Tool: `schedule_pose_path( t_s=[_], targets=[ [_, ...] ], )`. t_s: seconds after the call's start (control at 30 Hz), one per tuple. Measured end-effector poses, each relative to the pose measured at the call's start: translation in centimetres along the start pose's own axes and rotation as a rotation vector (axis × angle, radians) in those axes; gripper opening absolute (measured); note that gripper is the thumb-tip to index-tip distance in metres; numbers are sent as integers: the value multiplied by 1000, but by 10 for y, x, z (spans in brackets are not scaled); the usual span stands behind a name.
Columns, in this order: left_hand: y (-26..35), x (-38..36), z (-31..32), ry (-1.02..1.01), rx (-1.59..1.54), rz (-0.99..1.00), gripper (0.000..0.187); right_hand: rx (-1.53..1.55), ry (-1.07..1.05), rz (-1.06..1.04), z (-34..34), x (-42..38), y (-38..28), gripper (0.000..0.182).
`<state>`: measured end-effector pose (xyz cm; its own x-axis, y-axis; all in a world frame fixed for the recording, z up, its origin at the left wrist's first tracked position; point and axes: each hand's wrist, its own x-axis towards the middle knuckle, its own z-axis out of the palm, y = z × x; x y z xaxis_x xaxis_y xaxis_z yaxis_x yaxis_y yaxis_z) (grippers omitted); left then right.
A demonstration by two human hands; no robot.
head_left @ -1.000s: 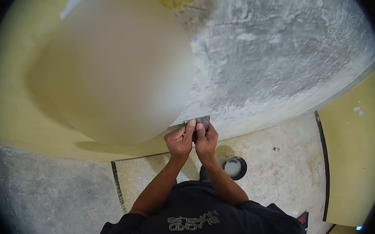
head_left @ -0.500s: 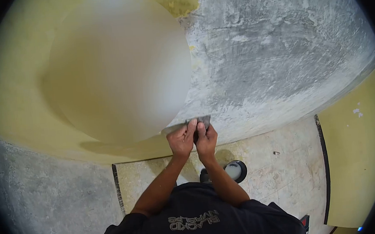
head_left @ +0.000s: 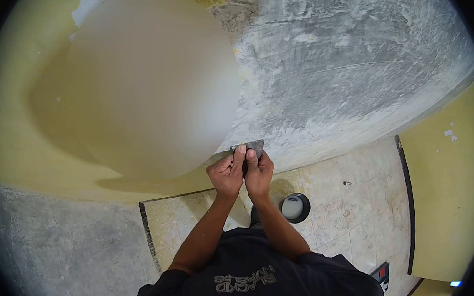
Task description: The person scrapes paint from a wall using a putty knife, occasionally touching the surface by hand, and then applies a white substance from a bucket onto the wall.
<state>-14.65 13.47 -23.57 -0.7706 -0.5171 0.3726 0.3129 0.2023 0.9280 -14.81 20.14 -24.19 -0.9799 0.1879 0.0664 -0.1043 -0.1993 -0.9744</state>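
Note:
Both hands meet at the wall in the middle of the head view, thumbs up and close together. My left hand [head_left: 225,174] is closed, its thumb pressed beside the dark flat blade of a putty knife [head_left: 257,145]. My right hand [head_left: 259,174] is closed round the lower part of the same putty knife, thumb on top. The handle is hidden in the fingers. Just beyond the blade, the wall [head_left: 321,80] is grey with whitish smears and scrape marks. A large blurred disc covers the wall to the left of the hands.
A dark bucket [head_left: 296,208] with whitish contents stands on the spattered tile floor [head_left: 337,218], beside my right forearm. Yellow paint [head_left: 18,126] covers the wall's left part. Right is another yellow wall [head_left: 447,198]. A black-and-red object [head_left: 381,273] lies near my right shoulder.
Both hands and the putty knife have shifted slightly up and left in the view. More of the bucket shows beside my right forearm. The grip looks much the same.

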Motion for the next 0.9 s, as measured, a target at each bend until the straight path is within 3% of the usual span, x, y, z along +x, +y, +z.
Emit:
schedule_pose_path(
  t_s=[0.1, 0.27, 0.37, 0.4, 0.5, 0.57, 0.6, 0.73, 0.83, 0.9],
  targets=[
    [4, 3, 2, 14, -1, 12, 35, -5, 4, 67, -2, 0, 0, 31],
    [18, 11, 3, 26, -13, 21, 35, 58, 38, 3, 8, 1, -23, 32],
    [33, 0, -6, -55, 251, 22, 35, 18, -71, 27, 0, 11, -30, 35],
    [32, -2, -3, 6, 198, -9, 35, -144, -31, 19, -3, 5, -24, 37],
    [8, -17, -5, 22, 208, -100, 30, -23, -45, 59, -5, 1, 3, 34],
    [-2, -15, 2, 12, -69, -170, 25, 5, -37, 35, -5, 2, 5, 33],
    [-2, -14, 2, 5, -110, -79, 19, 39, -24, 16, -2, 1, 3, 33],
    [5, -7, -10, -139, 71, -95, 20, -22, -74, 41, -8, 3, 0, 28],
    [13, -7, 2, -2, -68, -28, 20, 71, -27, 12, 2, 5, -4, 29],
    [11, -7, -4, -41, 36, 17, 20, 1, -52, 54, -5, 3, -5, 29]
  ],
)
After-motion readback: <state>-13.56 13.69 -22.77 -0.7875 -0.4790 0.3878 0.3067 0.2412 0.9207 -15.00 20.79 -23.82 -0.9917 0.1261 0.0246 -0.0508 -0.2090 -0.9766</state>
